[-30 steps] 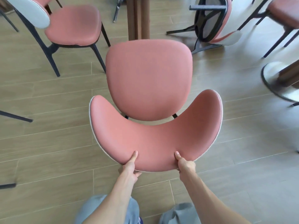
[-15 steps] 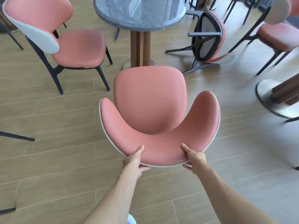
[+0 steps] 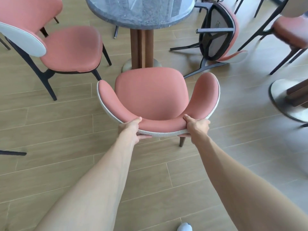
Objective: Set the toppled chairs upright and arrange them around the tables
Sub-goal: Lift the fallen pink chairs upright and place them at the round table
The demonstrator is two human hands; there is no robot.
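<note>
held chair (image 3: 150,95): upright, centre of view, seat front points to 12 toward the table; curved backrest runs 9 to 3 on the person's side; one rear leg shows under it at about 5
left hand (image 3: 131,129): grips backrest top left of centre, thumb over the pink face, fingers curled under the pale back
right hand (image 3: 196,126): grips backrest right of centre, same hold, thumb on top, fingers underneath
table (image 3: 141,12): round, dark stone top, at 12; wood column down to a disc foot just beyond the seat front; cannot tell if seat touches the foot
toppled chair (image 3: 216,32): at 1–2, on its side, dark seat underside faces the person, black legs stick out toward 9 and 7, backrest on the floor
left chair (image 3: 70,49): at 10, upright, beside the table, backrest to 9, seat toward 3
right chair (image 3: 290,30): at 2, upright, cut by the frame edge
second base (image 3: 280,100): at 3, pale disc with a wood column, top out of frame
floor (image 3: 58,164): light wood-look planks, seams mostly 9 to 3
shoe (image 3: 184,227): pale toe at 6, bottom edge
</note>
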